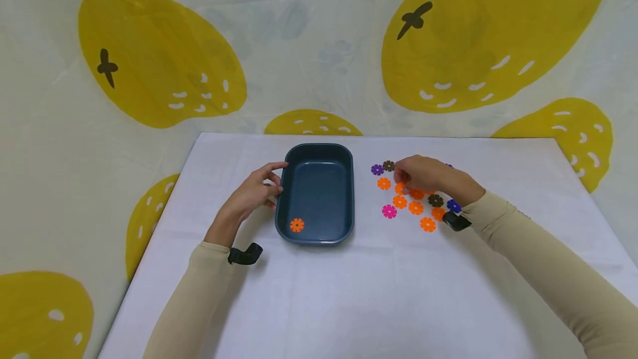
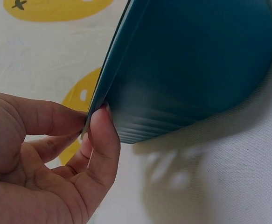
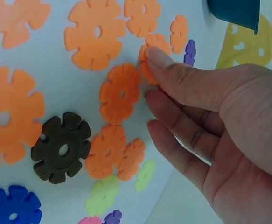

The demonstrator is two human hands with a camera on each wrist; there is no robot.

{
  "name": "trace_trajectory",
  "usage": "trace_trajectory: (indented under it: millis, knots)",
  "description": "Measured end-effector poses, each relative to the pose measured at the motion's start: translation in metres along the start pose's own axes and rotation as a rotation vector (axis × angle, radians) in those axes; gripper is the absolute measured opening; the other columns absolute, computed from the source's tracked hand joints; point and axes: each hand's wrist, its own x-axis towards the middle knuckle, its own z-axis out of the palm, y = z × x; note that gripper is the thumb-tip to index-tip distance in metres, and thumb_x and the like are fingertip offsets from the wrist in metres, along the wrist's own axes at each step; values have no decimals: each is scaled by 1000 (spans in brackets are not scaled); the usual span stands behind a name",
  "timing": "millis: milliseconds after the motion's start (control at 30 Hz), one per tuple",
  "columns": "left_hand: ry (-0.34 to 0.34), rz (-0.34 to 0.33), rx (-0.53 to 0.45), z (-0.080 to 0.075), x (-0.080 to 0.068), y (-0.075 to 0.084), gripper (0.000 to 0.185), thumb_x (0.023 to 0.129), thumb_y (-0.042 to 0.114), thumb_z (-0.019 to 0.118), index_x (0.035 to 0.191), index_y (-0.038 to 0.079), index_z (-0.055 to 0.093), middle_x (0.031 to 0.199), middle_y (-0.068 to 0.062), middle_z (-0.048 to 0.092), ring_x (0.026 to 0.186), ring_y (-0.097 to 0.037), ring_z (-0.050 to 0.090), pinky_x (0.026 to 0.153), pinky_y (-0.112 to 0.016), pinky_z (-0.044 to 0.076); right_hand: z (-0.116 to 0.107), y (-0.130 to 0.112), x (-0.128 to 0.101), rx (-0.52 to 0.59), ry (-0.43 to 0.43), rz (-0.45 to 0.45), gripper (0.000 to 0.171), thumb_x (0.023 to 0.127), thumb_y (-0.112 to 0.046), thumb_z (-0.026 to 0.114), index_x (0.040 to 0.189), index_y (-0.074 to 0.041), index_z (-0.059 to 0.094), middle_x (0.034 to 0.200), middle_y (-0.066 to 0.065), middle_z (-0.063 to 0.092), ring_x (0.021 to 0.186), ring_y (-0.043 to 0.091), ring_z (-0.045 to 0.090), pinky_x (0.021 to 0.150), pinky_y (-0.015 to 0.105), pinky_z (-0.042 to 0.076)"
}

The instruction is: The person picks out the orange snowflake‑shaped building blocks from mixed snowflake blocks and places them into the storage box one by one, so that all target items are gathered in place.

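while left grip (image 1: 254, 190) steadies tray (image 1: 315, 154), one orange disc (image 1: 297, 225) inside

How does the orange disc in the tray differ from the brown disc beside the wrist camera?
The orange disc lies alone inside the blue tray; the brown disc lies on the white cloth among other discs. One is bright orange, the other dark brown. The brown disc sits close to the right hand; the orange disc is nearer the left hand. Both are flat, notched, with a centre hole.
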Motion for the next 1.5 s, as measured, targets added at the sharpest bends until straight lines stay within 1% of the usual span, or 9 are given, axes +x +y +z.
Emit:
trace_trajectory:
  millis: [233,467,600,733,900,1033,1200,1300,1500]
  knots:
    - [-5,-5,7,0,2,1,63,96,-3,55,154,18,42,111,-16,44,84,-28,55,62,-41,60,1,2,0,71,5,-32,20,86,0,77,102,-9,68,95,6,63,91,22,56,85,35,55]
    - [-8,-8,5,0,1,3,63,96,-3,55,154,17,42,110,-15,45,83,-28,56,62,-40,60,3,11,-1,150,19,-119,19,88,3,74,103,-6,68,101,6,67,94,22,60,86,36,58]
    - [-7,-8,6,0,0,4,63,96,-4,55,154,16,42,110,-15,44,84,-28,56,61,-38,60,2,11,-2,181,9,-112,14,90,2,73,100,-6,66,100,7,67,93,22,61,84,34,58]
    - [-6,-10,8,0,0,4,63,96,-4,55,154,16,42,110,-15,44,84,-28,56,61,-39,60,3,12,-2,157,7,-127,11,90,0,73,96,-9,69,95,3,68,90,20,61,83,32,57]
    - [-4,-12,11,1,-1,4,64,95,-4,55,154,16,41,110,-15,44,84,-29,55,63,-42,60,4,15,-1,117,16,-171,10,90,-3,75,96,-11,73,92,0,70,88,17,62,86,32,57]
    - [-3,-12,8,1,-1,5,64,95,-4,54,155,15,40,110,-15,44,84,-29,55,62,-41,60,4,15,-2,142,12,-184,13,91,-2,73,100,-11,75,98,1,73,92,17,65,88,34,59]
    - [1,-13,7,1,-1,4,65,95,-5,55,155,15,41,111,-16,44,83,-29,55,62,-40,60,1,11,-4,186,-13,-157,17,93,-2,71,107,-11,76,102,1,73,92,18,66,86,29,59]
    - [3,-13,6,1,-1,4,65,95,-5,55,155,15,41,111,-16,44,84,-29,55,62,-40,60,-1,8,-4,198,-17,-149,17,92,-3,71,106,-12,76,102,1,73,90,19,66,84,26,58]
    - [3,-13,9,2,-3,5,65,95,-5,55,154,15,41,110,-16,44,84,-29,55,63,-41,60,-6,8,-4,201,0,-174,19,93,-1,70,106,-14,76,101,-1,73,89,17,64,83,25,57]
